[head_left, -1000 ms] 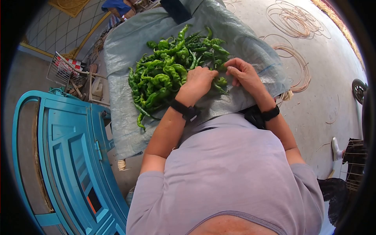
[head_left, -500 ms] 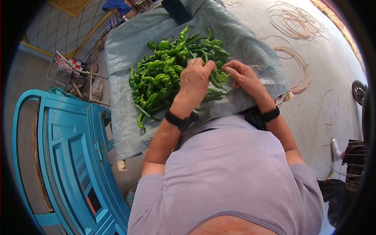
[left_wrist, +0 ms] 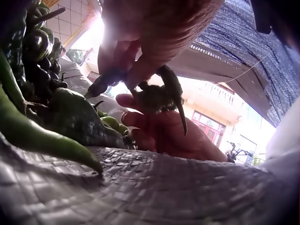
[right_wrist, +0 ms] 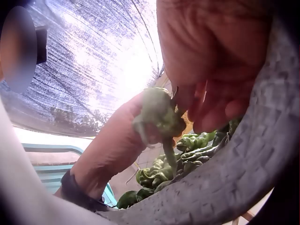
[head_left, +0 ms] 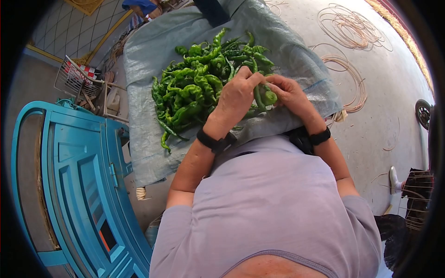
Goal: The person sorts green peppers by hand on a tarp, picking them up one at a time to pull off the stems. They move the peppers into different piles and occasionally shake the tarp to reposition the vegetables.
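Note:
In the head view, a heap of wrinkled green peppers (head_left: pixel 190 88) lies on a grey woven plastic sheet (head_left: pixel 143 60). My left hand (head_left: pixel 235 95) is at the heap's right edge, its thumb and fingers pinching green peppers (head_left: pixel 270 97) that hang down. Fingertips of my right hand (head_left: pixel 291 95) meet the left ones at the peppers' upper ends and pinch there. The left wrist view shows the dangling peppers (left_wrist: pixel 157 97) close over the sheet, the right hand's fingers behind them. In the right wrist view a pale, lumpy pepper (right_wrist: pixel 159 115) covers part of the left hand.
A dark flat object (head_left: pixel 212 11) lies at the sheet's far edge. To the left stand a blue metal door-like panel (head_left: pixel 79 171) and a wire basket (head_left: pixel 76 81). Coiled cane strips (head_left: pixel 347 28) lie on the concrete floor at right, with a wheel (head_left: pixel 422 113) farther out.
My left hand has brought peppers rightward and slightly toward me, turning at the wrist. Both hands' fingertips, apart before, now meet at the peppers. The heap is nearly unchanged.

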